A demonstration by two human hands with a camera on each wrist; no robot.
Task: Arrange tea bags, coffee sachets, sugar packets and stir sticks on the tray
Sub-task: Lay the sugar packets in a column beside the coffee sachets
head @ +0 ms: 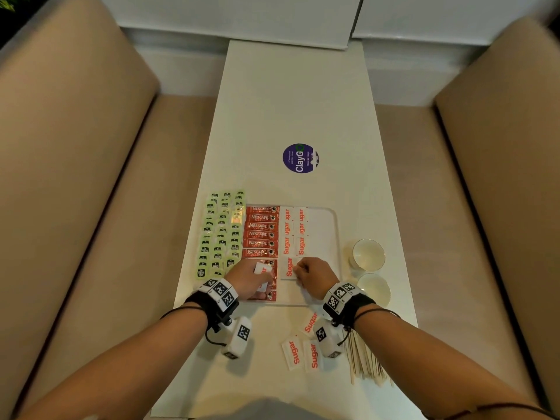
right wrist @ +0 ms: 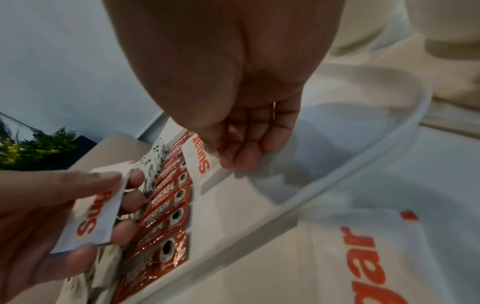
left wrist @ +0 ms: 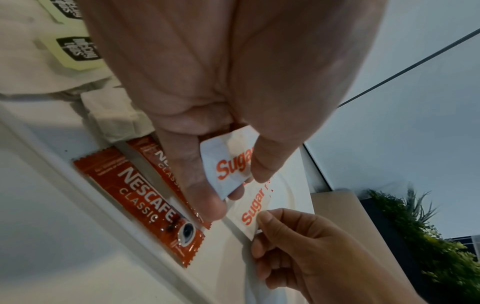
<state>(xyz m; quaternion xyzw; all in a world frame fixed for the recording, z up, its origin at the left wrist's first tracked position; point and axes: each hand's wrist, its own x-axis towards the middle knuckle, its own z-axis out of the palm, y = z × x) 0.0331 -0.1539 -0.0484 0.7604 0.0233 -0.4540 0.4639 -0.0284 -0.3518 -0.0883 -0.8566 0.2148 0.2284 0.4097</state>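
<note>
Item: left hand [left wrist: 223, 102]. Thumb and fingers are pinching a spare sugar packet [left wrist: 228, 162] and holding it just above the red coffee sachets [head: 261, 234], which are lying in a column on the tray [head: 328, 234].

Item: right hand [head: 313, 272]. Its fingertips [right wrist: 233, 162] are curling onto the near end of another sugar packet [right wrist: 201, 158] and seating it flat at the near end of the sugar column [head: 293, 228] beside the coffee.

Item: tea bags [head: 221, 234]. These are lying in rows along the tray's left edge; whether they are sitting on the tray or just beside it cannot be told.

Item: loose sugar packets [head: 303, 347] and stir sticks [head: 362, 359]. Both are waiting on the table [head: 288, 101] near the person, off the tray. Two white cups [head: 368, 254] are standing just right of the tray.

Risk, as a judgement: the packet being placed is likely to skew or overlap its neighbour if the fingertips drag on release; the left hand, hanging close over the sachets, is liable to brush them out of line.

Views: the head camera is giving the whole layout but hiding both grips behind knuckles. The left wrist view is showing the pinch on the spare packet; the right wrist view is showing the fingertips on the laid packet and the bare tray floor beyond.
</note>
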